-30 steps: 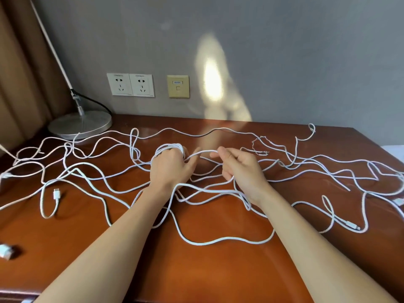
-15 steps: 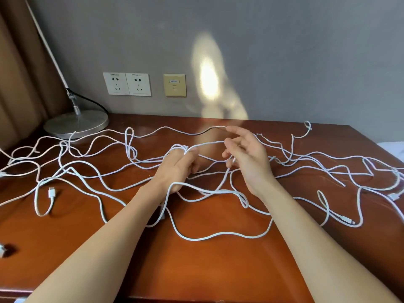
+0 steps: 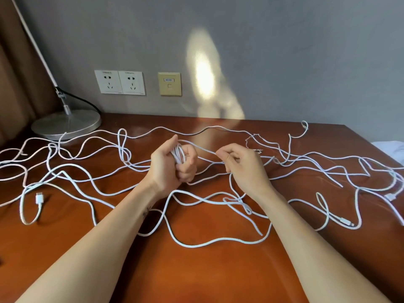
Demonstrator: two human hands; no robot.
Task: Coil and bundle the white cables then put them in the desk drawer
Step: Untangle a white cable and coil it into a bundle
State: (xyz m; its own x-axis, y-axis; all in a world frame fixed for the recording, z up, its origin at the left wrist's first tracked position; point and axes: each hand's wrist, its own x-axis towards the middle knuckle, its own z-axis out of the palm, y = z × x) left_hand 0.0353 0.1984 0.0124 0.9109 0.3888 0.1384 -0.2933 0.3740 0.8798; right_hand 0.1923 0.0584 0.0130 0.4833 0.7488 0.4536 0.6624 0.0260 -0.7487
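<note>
Several long white cables (image 3: 196,244) lie tangled across the brown wooden desk (image 3: 207,276). My left hand (image 3: 168,167) is fisted around a small coil of white cable (image 3: 178,155), with loops showing between thumb and fingers. From that coil a strand runs right to my right hand (image 3: 242,169), which pinches it between thumb and fingers just above the desk. One USB plug end (image 3: 39,197) rests at the left; another plug end (image 3: 305,223) lies at the right. No drawer is in view.
A lamp with a round metal base (image 3: 65,124) and a black cord stands at the back left. Two wall sockets (image 3: 119,82) and a beige data plate (image 3: 169,84) are on the grey wall. A brown curtain (image 3: 19,68) hangs at left.
My left hand has turned thumb-up, and the coil now shows in its fist. My right hand came down and back from the far side, still pinching the strand.
</note>
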